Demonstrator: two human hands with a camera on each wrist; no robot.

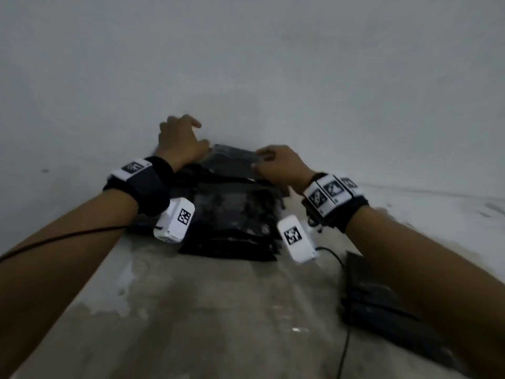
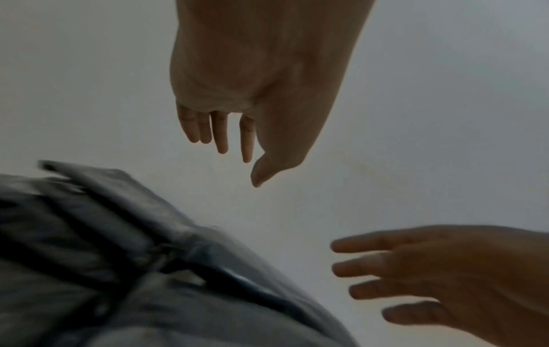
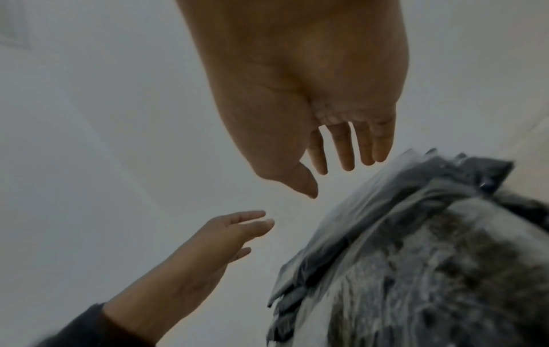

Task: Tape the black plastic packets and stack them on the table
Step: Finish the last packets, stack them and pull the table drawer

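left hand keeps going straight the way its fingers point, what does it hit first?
Probably the white wall. The left hand is open at the far left corner of the stack of black plastic packets, fingers pointing past it, with nothing visible between. Depth to the wall is unclear.

Bare room; white wall (image 1: 246, 64); concrete surface (image 1: 218, 310)
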